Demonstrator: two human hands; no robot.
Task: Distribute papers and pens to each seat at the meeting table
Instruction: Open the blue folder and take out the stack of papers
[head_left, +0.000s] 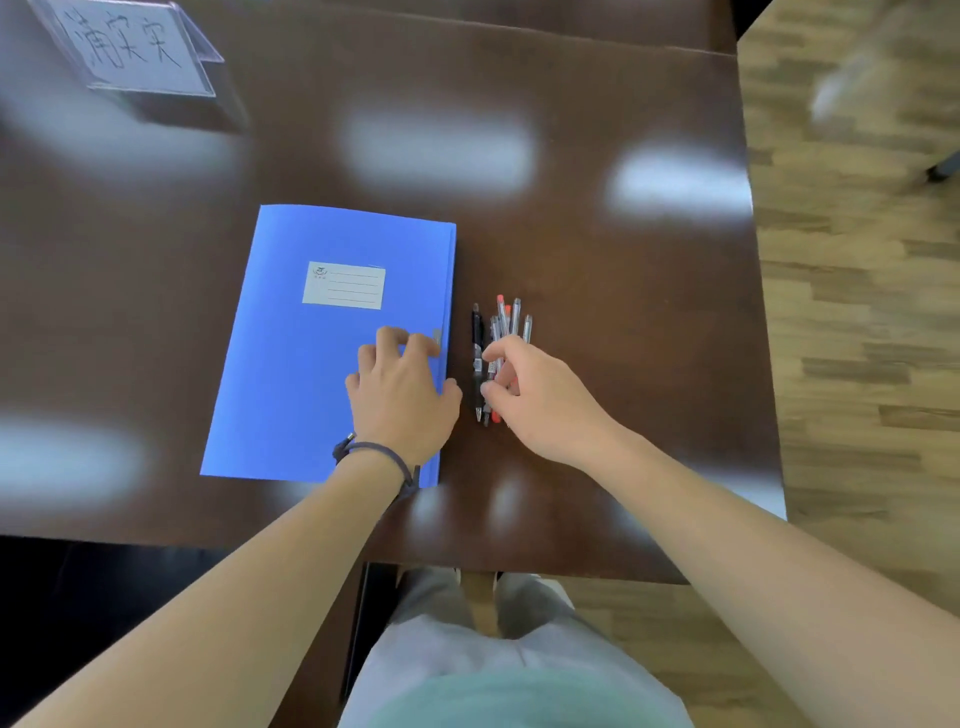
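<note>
A blue folder (317, 343) with a white label lies flat on the dark brown table (597, 260). My left hand (402, 395) rests palm down on the folder's lower right part, fingers spread near its right edge. Just right of the folder lies a bunch of several pens (498, 332), black, clear and red-tipped, pointing away from me. My right hand (535, 395) is over the near ends of the pens, thumb and fingers curled around some of them. The pens' lower halves are partly hidden by that hand.
A clear acrylic name stand (135, 49) with handwritten characters sits at the far left of the table. The table's right edge (763, 338) borders wood-pattern floor. A dark chair (104, 597) is below the near edge at left. My legs show at the bottom.
</note>
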